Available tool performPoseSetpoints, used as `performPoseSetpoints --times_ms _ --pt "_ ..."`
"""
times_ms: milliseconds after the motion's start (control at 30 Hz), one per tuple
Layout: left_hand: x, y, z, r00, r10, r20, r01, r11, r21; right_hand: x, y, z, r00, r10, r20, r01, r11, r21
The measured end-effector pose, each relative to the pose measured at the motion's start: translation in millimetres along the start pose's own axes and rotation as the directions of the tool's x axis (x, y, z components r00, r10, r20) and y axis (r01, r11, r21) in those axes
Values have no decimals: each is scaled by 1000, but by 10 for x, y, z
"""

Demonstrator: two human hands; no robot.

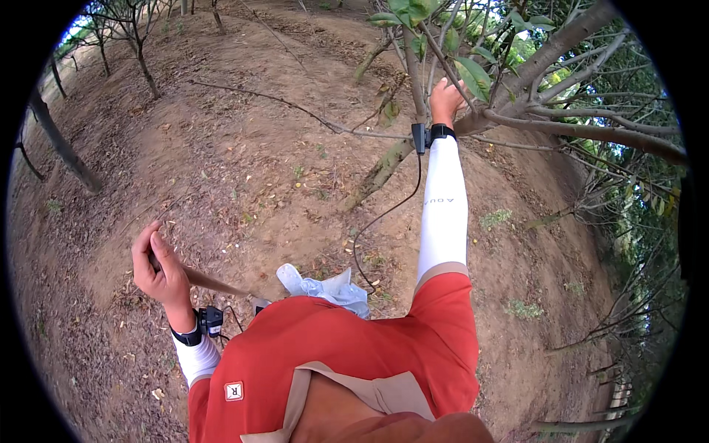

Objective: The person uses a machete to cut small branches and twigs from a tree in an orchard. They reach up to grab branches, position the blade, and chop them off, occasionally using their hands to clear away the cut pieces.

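Observation:
My left hand [160,271] is curled around a wooden handle [213,281], out to the left of my body. The handle slants down toward my waist and ends at a grey metal part [258,303]; my red shirt covers whatever lies beyond. My right hand [445,102] reaches up into a tree fork, next to a thick branch [507,99]. A thin twig and a green leaf [472,76] cross in front of its fingers, so its grip is hidden. Light blue cloth [327,290] shows past the shirt's hem.
A leaning trunk [382,173] rises from the brown soil [288,205]. A long thin bare branch [271,99] stretches leftward from it. Thick limbs [598,128] spread to the right. Dark cables run from both wrist devices. More trees [61,138] stand at the left.

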State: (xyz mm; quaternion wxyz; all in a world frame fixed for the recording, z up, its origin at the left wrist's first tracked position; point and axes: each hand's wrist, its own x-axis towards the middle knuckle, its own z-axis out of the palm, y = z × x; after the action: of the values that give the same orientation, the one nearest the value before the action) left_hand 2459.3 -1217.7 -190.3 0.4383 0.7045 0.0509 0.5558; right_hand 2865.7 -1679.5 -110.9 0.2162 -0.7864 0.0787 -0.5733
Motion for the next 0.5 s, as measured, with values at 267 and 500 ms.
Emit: performPoseSetpoints --times_ms 267,500 --pt "0 34 -44 1000 5 -10 -6 999 -50 -1406 266 342 810 -265 523 374 920 -114" --pt "65 54 117 998 -1 57 8 992 -129 -3696 1798 272 289 391 874 1 913 -409"
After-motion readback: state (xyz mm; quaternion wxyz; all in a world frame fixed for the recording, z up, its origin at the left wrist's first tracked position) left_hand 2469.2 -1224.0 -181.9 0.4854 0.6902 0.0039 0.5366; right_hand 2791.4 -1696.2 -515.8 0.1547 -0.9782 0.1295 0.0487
